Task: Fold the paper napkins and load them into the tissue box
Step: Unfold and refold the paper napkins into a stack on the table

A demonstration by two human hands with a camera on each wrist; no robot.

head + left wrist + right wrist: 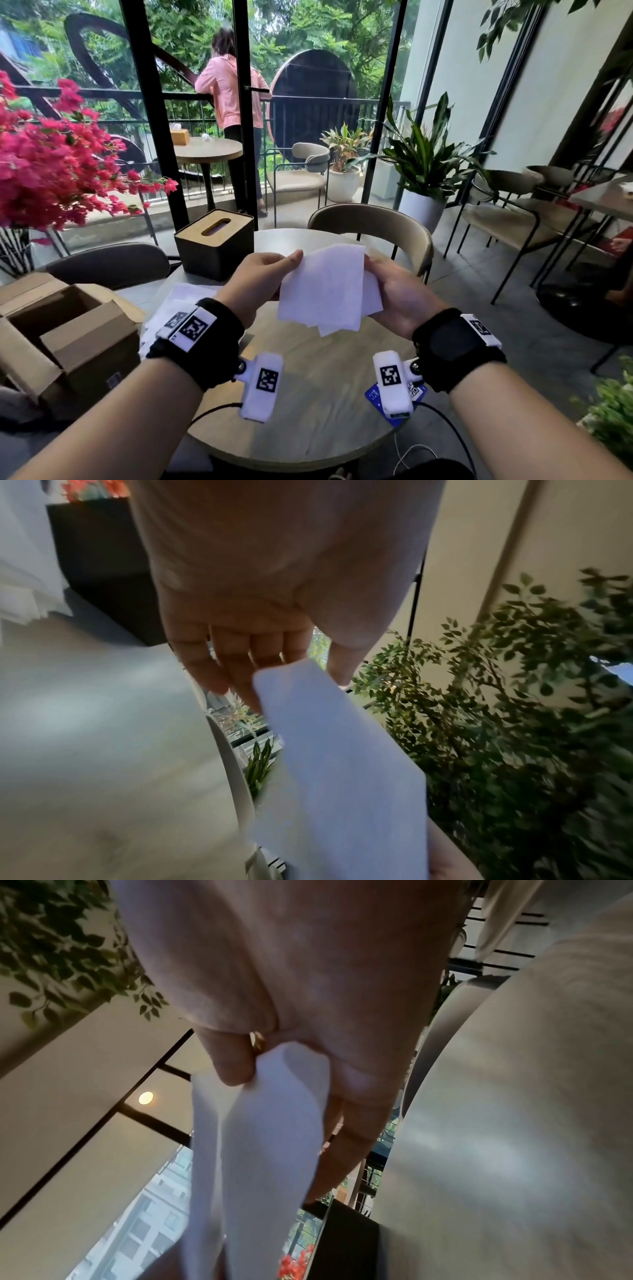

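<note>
Centrally, both hands pinch the napkins by opposite edges; the box lies up-left, nearer the left hand.

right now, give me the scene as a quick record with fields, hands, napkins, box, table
left hand: pinches the left edge of the held napkins
right hand: grips their right edge
held napkins: white, several sheets, in the air above the table
tissue box: dark, wooden lid on, slot empty, on the far left of the table
napkin pile: flat on the table, left of the left hand
cardboard box: open, at the left
</note>
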